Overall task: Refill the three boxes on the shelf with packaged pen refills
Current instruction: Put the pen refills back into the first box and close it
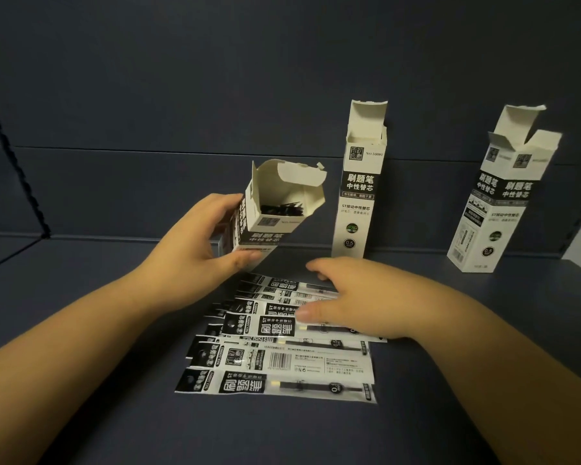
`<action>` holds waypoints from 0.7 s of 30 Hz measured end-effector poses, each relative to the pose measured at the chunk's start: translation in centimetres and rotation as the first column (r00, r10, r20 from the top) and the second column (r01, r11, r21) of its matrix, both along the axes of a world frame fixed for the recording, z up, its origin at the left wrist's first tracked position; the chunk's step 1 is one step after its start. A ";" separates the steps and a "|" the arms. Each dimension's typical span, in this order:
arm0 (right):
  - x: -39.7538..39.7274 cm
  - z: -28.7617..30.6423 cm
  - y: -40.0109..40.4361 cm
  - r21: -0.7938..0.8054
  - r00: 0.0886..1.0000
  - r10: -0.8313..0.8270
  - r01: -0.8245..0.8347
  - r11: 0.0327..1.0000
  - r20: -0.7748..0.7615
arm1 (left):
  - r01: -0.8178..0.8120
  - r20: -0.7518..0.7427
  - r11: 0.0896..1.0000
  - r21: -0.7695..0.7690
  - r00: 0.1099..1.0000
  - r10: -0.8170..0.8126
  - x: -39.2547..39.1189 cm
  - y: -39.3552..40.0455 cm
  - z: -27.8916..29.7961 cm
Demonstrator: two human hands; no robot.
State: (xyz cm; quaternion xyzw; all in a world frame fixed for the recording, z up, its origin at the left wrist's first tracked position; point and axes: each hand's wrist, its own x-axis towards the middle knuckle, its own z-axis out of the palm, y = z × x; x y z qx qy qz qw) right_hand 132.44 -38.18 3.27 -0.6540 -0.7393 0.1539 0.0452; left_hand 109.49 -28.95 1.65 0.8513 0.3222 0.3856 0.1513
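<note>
- While my left hand (pixel 195 233) grips the left box (pixel 265 213), fingers and thumb curled round its lower part, the box leans toward me with its flaps open — dark refill tips show inside.
- My right hand (pixel 359 297) lies flat on the pile of packaged refills (pixel 282 357), fingers loose and spread, clamped on nothing; whether a packet is caught under the palm I cannot tell.
- The packets lie fanned out on the dark blue shelf (pixel 114 414) just in front of me, black-and-white labels facing up, the nearest one clear of my hand.
- The middle box (pixel 358 196) stands upright against the back wall (pixel 215 78), top flap raised.
- The right box (pixel 503 203) stands well apart from it, turned at an angle, flaps open too.
- At the far left a black bracket (pixel 17 169) runs down to the shelf.
</note>
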 end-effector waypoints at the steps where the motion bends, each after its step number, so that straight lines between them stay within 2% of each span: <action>1: 0.0 0.1 0.0 0.005 0.999 0.022 -0.022 1.000 0.026 | -0.002 -0.002 1.000 0.002 1.000 0.002 0.0 0.0 -0.1; 7: -0.2 1.1 -0.7 0.056 0.990 0.115 -0.119 0.991 0.078 | -0.002 0.003 1.000 0.011 1.000 0.002 -0.3 0.4 -0.2; 11: -0.7 1.0 -1.0 0.015 0.982 0.154 -0.157 0.988 0.107 | -0.005 0.004 1.000 0.011 1.000 0.005 -0.2 0.3 -0.1; 15: -1.0 0.9 -1.1 0.032 0.988 0.144 -0.146 0.989 0.057 | -0.005 0.002 1.000 0.009 1.000 0.005 -0.2 0.3 -0.1; 21: -1.0 0.7 -1.2 0.063 0.991 0.107 -0.112 0.992 0.085 | -0.003 0.004 1.000 0.019 1.000 0.003 -0.1 0.3 -0.2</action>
